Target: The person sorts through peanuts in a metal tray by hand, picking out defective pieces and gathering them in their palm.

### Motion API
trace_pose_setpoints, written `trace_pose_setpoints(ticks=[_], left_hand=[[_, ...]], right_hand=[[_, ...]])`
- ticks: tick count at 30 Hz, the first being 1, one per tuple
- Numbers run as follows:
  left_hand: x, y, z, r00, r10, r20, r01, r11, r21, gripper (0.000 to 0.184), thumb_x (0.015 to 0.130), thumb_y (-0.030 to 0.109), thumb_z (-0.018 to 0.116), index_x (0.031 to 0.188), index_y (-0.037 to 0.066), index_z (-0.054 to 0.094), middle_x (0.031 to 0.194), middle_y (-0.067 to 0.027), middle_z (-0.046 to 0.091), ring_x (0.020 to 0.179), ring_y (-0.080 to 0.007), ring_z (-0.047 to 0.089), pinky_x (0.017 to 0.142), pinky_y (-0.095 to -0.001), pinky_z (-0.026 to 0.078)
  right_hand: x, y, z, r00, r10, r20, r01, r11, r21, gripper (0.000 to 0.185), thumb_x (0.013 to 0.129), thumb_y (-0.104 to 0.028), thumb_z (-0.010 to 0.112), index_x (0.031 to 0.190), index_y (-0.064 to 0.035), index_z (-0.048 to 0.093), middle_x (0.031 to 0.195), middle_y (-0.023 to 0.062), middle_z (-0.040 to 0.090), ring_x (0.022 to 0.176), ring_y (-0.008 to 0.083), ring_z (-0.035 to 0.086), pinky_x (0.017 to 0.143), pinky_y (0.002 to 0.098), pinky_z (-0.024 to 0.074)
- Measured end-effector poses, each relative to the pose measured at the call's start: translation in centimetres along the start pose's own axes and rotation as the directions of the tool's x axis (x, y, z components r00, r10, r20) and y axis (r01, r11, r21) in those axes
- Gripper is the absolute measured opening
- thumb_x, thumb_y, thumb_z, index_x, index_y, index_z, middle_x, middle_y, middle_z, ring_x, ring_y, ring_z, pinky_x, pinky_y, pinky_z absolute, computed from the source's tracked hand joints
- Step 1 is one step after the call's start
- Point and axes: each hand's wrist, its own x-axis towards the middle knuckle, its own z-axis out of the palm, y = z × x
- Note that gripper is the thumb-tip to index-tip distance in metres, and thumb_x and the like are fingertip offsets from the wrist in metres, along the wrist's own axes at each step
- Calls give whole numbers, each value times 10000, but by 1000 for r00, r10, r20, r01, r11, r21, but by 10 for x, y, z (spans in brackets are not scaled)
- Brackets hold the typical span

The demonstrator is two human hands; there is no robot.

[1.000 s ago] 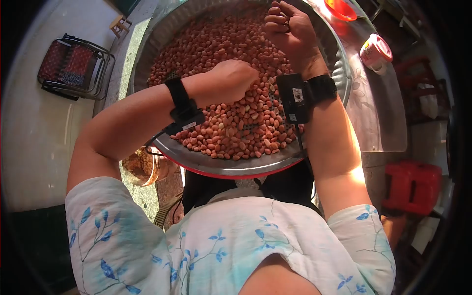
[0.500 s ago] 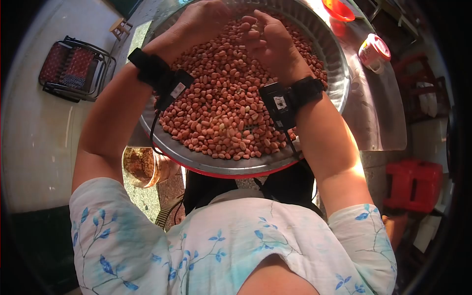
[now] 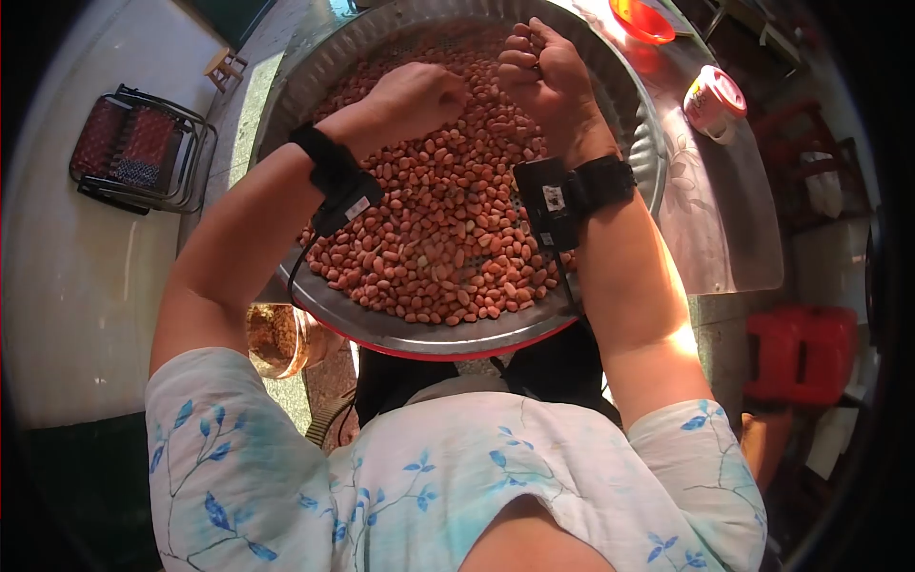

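Observation:
A wide round metal tray (image 3: 410,338) with a fluted rim holds a thick layer of reddish peanuts (image 3: 448,229). Over the left-centre of the peanuts is my left hand (image 3: 415,103), back upward, fingers curled into a closed grip. What lies inside it, if anything, is hidden. My right hand (image 3: 548,81) is above the far right part of the tray, palm side turned up, with its fingers folded inward. A small dark spot shows at its palm, but I cannot make out what it holds. Both wrists wear black straps with small boxes and cables.
The tray sits by a table (image 3: 720,219) with a pink and white mug (image 3: 715,100) and an orange-red bowl (image 3: 643,21). A clear bucket (image 3: 276,338) stands below left. A folded chair (image 3: 143,148) and wooden stool (image 3: 224,69) are left; a red plastic stool (image 3: 801,353) is right.
My left hand has moved nearer to me over the peanuts. My right hand has shifted slightly right, and its fingers have curled in from a looser, more spread pose.

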Motion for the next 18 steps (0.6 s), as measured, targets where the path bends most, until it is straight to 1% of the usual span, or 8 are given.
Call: trace_pose_setpoints(ticks=[1, 3, 8, 10, 12, 14, 16, 18], left_hand=[[1, 2, 4, 1000, 2, -3, -2, 1000, -2, 188, 693, 181, 597, 853, 83, 600, 791, -88, 596, 761, -280, 563, 670, -363, 448], [1, 4, 14, 997, 23, 69, -33, 987, 156, 174, 690, 188, 596, 831, 85, 601, 788, -94, 588, 780, -281, 554, 666, -372, 445], [1, 7, 19, 998, -8, 57, 1, 993, 117, 145, 688, 158, 593, 811, 82, 599, 787, -94, 587, 787, -271, 553, 662, -378, 442], [1, 3, 16, 998, -35, 51, 32, 998, 62, 135, 687, 147, 593, 802, 76, 597, 782, -96, 588, 776, -273, 555, 658, -374, 442], [2, -5, 10, 999, -13, -47, 13, 1000, 13, 121, 692, 131, 591, 792, 63, 590, 756, -101, 590, 733, -267, 568, 636, -351, 449], [7, -13, 1, 986, -103, -135, 87, 989, -118, 118, 706, 135, 592, 788, 50, 585, 726, -106, 585, 678, -231, 577, 608, -315, 453], [12, -12, -16, 979, -82, -186, 59, 990, -126, 133, 718, 148, 596, 802, 45, 584, 712, -107, 579, 652, -191, 573, 595, -293, 453], [16, -9, -27, 950, 102, -294, -138, 985, -105, 155, 725, 171, 600, 797, 35, 579, 705, -105, 576, 635, -177, 564, 586, -288, 447]], right_hand=[[0, 1, 0, 1000, 9, -23, -10, 1000, -23, 181, 888, -227, 375, 816, -64, 405, 618, -13, 354, 469, 73, 296, 391, 193, 236], [1, 1, -2, 1000, 11, 22, -11, 1000, -17, 180, 886, -226, 378, 820, -60, 406, 621, -11, 358, 470, 75, 297, 392, 194, 236], [4, 3, -5, 999, -15, 50, 18, 999, -47, 181, 877, -225, 397, 824, -52, 413, 632, 2, 373, 472, 79, 302, 394, 197, 238], [2, 5, -2, 999, -5, -54, 1, 997, -76, 180, 869, -221, 408, 827, -48, 432, 635, 8, 386, 486, 86, 319, 398, 203, 249], [1, 8, 2, 989, -43, -141, 20, 987, -161, 177, 868, -218, 409, 834, -48, 442, 647, 15, 402, 501, 91, 344, 401, 203, 260], [0, 15, 5, 970, -85, -228, 28, 970, -242, 174, 866, -216, 411, 841, -48, 451, 659, 21, 419, 516, 96, 369, 403, 204, 272], [0, 25, 8, 930, -96, -355, -81, 888, -452, 174, 865, -210, 408, 857, -45, 465, 689, 33, 451, 551, 108, 421, 412, 211, 312], [2, 33, 5, 949, -15, -315, -137, 879, -457, 187, 864, -222, 422, 844, -45, 479, 697, 38, 470, 569, 109, 449, 420, 211, 347]])
